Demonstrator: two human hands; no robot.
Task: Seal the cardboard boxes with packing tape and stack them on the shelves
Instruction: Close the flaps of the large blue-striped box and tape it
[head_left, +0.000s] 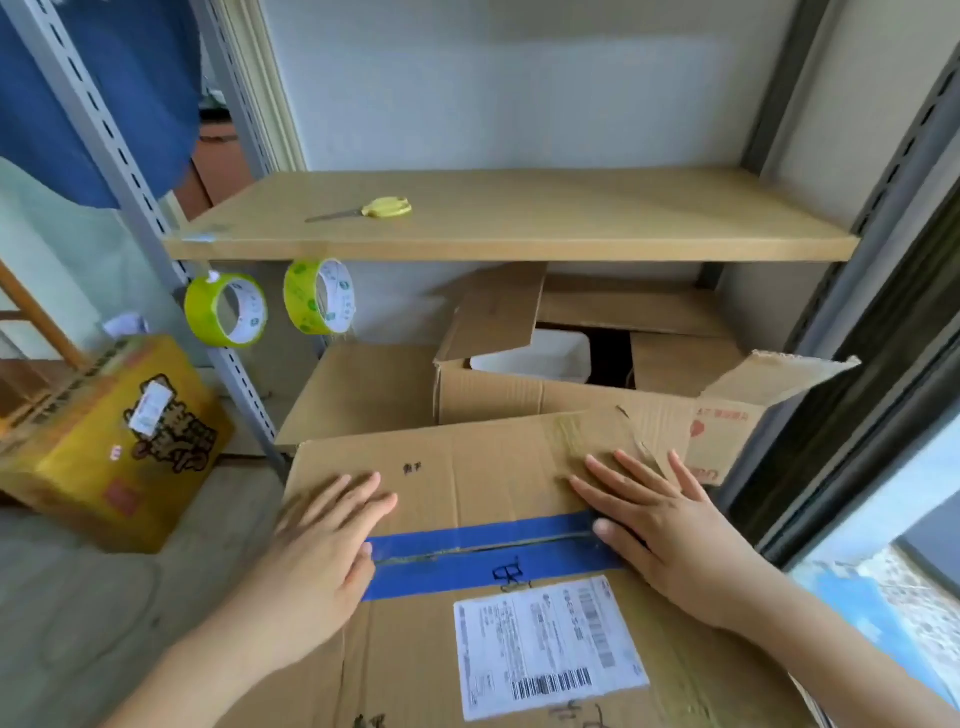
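A closed cardboard box (467, 478) lies in front of me, its flaps meeting along a seam covered by a blue tape strip (483, 556), with a white shipping label (550, 644) below. My left hand (327, 540) rests flat on the left flaps, fingers straight. My right hand (660, 519) presses flat on the right side, thumb on the blue tape. Two yellow-green rolls of packing tape (226, 309) (318, 297) hang under the wooden shelf (519, 234). Behind my box an open cardboard box (519, 395) stands on the lower shelf level, flaps up.
Yellow-handled scissors (371, 209) lie on the wooden shelf. A yellow printed carton (119, 441) sits on the floor at left. Grey slotted shelf posts (130, 171) rise at left and right. A window frame (857, 415) runs along the right.
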